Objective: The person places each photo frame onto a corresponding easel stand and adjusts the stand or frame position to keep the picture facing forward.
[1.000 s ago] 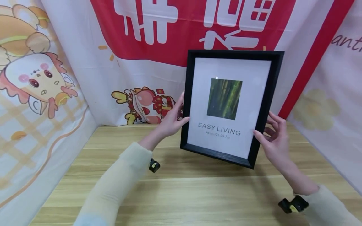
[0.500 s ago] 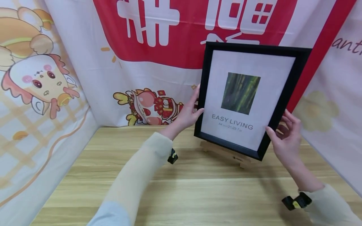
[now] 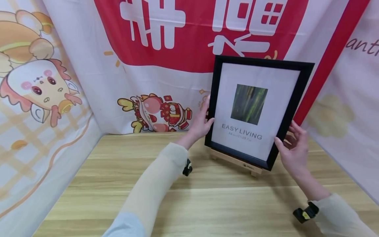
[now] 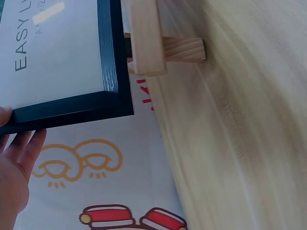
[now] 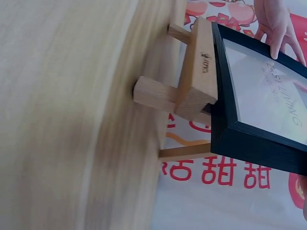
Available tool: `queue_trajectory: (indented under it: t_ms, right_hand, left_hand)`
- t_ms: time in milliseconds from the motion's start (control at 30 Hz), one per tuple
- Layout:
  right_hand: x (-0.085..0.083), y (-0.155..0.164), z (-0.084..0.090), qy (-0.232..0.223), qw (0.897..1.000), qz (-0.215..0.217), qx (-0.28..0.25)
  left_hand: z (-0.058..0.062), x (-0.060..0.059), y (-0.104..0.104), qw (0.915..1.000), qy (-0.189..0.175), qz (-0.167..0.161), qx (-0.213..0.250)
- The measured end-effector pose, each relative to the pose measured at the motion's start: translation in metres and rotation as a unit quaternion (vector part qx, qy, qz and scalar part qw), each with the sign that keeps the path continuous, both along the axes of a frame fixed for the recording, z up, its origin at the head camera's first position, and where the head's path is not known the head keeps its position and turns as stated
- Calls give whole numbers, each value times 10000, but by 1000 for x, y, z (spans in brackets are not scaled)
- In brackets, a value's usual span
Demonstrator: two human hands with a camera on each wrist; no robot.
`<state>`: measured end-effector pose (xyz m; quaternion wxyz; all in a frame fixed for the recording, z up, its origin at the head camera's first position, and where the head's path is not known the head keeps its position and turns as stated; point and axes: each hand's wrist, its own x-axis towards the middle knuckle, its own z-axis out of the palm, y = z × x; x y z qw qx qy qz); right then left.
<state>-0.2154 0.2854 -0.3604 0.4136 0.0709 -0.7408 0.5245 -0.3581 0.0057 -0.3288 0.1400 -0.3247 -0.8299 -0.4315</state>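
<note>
So the black-framed picture with a white mat and a green print in the middle (image 3: 257,112) is sitting at the small pale wooden easel stand (image 3: 237,161) on the light wood-grain desk (image 3: 177,200), near the back by the cartoon-printed cloth backdrop (image 3: 88,82). The left hand (image 3: 201,123) has its fingers curled onto the frame's left edge, thumb on the front. The right hand (image 3: 291,148) pinches the lower right edge, thumb in front and the rest behind.

What worries me: the frame looks tilted, right bottom corner lower than the left, and from the wrist views its bottom edge seems only partly on the stand's front ledge (image 5: 199,67). I honestly can't tell if it's fully seated in the lip. If the hands let go with it crooked like that, my guess is it slides sideways off the ledge or tips forward onto the desk. The stand is also much narrower than the frame, so an off-centre load could knock the whole thing over. And there's glass or acrylic in front, so a fall could end badly.

Readable stuff: the mat says "EASY LIVING", with a smaller line underneath that starts with "A4" and some numbers, too small to be sure of. The stand has a tiny dark logo, unreadable. The backdrop carries big white Chinese characters on red, cropped, and some cursive letters at far right.
</note>
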Motion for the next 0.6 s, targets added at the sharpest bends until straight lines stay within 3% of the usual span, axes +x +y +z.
queue_trajectory:
  t_ms: [600]
  right_hand:
    - [-15,13,-7,-502,9987,54,-116]
  left_hand:
    - [-9,-10,15,9986,-459,257,66]
